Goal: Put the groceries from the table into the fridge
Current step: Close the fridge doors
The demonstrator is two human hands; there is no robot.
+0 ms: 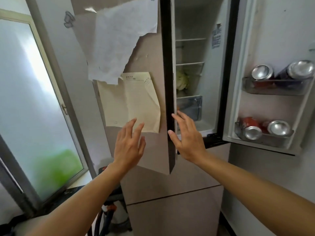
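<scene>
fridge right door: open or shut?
Open. The right door is swung wide: its inner racks of cans face the camera, and the shelves inside the fridge are exposed.

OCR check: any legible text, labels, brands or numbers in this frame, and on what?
Nothing is legible.
Yellow paper on the left door: printed header lines, too small to read.
Blue sticker inside the fridge: blurred.
Red cans: markings blurred.
White paper: no readable writing.
</scene>
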